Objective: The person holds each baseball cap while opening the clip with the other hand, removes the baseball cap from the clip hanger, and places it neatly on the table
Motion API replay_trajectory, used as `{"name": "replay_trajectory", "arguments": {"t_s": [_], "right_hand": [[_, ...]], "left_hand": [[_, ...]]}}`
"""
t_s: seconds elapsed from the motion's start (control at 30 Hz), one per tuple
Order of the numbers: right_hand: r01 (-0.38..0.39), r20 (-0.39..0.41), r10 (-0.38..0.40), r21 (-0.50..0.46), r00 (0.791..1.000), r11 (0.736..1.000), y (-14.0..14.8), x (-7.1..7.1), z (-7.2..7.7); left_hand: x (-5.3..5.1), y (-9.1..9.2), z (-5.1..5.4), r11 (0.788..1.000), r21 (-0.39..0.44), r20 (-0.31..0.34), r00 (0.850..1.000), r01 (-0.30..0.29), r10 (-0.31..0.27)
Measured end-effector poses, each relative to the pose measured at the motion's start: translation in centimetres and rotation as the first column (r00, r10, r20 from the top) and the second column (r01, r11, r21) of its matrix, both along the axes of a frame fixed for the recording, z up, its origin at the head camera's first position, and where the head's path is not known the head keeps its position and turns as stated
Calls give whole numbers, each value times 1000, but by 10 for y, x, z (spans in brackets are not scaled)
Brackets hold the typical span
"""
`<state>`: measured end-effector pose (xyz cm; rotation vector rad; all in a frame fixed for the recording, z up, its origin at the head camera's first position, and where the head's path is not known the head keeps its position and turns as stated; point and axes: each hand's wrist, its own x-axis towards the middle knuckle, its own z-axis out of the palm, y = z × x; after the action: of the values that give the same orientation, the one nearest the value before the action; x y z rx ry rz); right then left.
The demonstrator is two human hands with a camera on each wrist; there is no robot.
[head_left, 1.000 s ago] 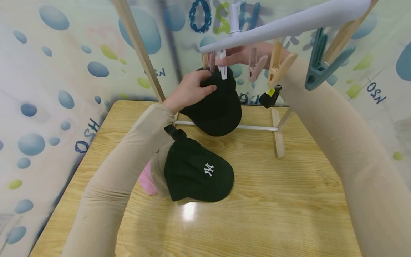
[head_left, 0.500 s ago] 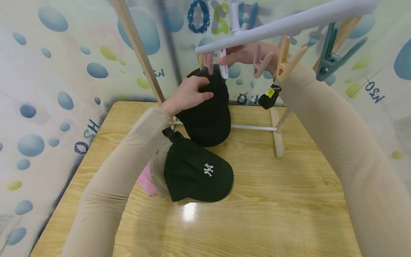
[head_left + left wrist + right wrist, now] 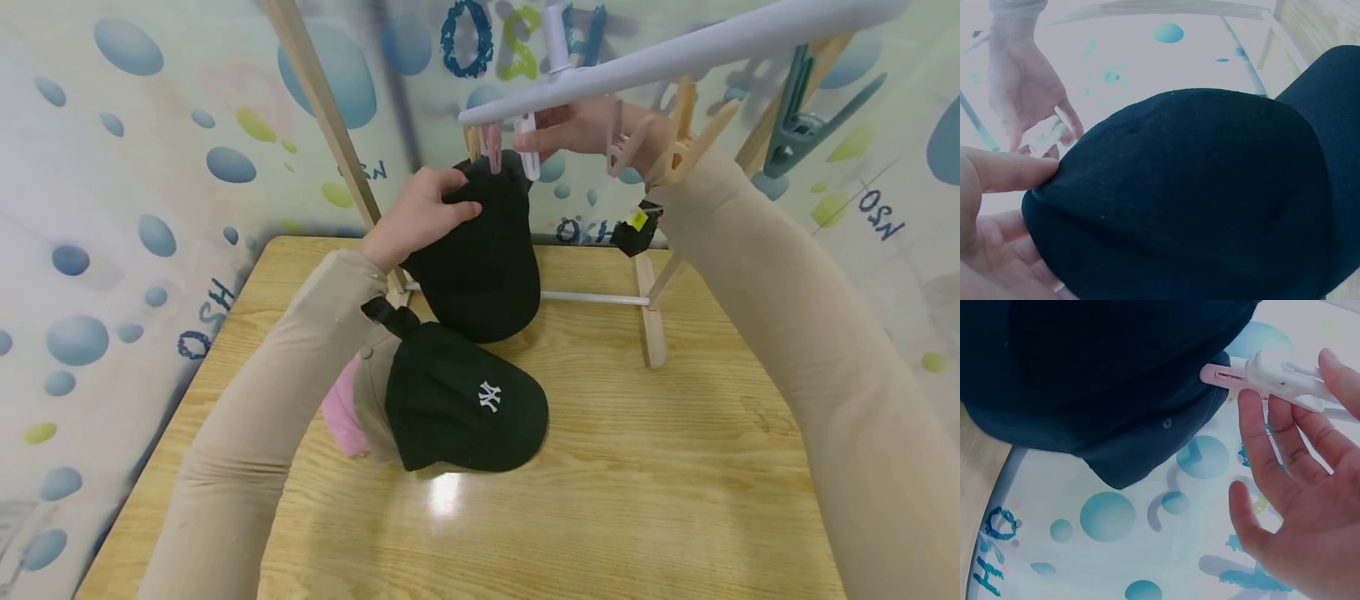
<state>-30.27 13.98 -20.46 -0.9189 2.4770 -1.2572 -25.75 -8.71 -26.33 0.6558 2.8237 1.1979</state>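
A black cap point(image 3: 480, 275) hangs brim down below the white rod point(image 3: 675, 62). My left hand point(image 3: 420, 212) grips it by the crown, thumb on the near side, as the left wrist view of the cap point(image 3: 1179, 187) shows. My right hand point(image 3: 588, 127) holds a white clothespin point(image 3: 528, 150) on the rod between thumb and fingers. In the right wrist view, a pink clothespin point(image 3: 1222, 375) lies over the cap's edge, right beside the white clothespin point(image 3: 1282, 381). Whether the white one bites the cloth cannot be made out.
On the table point(image 3: 637, 500) lies a dark green cap point(image 3: 465, 400) over a beige cap point(image 3: 375, 383) and something pink point(image 3: 345, 417). Farther along the rod hang an orange clothespin point(image 3: 693, 133) and a teal clothespin point(image 3: 810, 121). Wooden posts point(image 3: 322, 108) hold the rack.
The black cap and my left hand have shifted left, and the cap's brim sits a little lower. The clothespins at the rod's right have moved rightward. My right hand stays at the white clothespin.
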Motion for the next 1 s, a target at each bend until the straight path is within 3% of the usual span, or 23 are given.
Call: {"name": "replay_trajectory", "arguments": {"t_s": [0.3,0.67,1.0], "right_hand": [[81,-33,-75,224,997,971,14,-7,-2],[112,-215,-55,261,975,959,26,-3,-2],[212,-259,-131,315,957,925,42,2,2]], "left_hand": [[7,0,9,999,42,-19,1000,9,-8],[12,3,15,1000,16,-18,1000,16,-16],[25,16,24,998,40,-82,996,39,-35]]}}
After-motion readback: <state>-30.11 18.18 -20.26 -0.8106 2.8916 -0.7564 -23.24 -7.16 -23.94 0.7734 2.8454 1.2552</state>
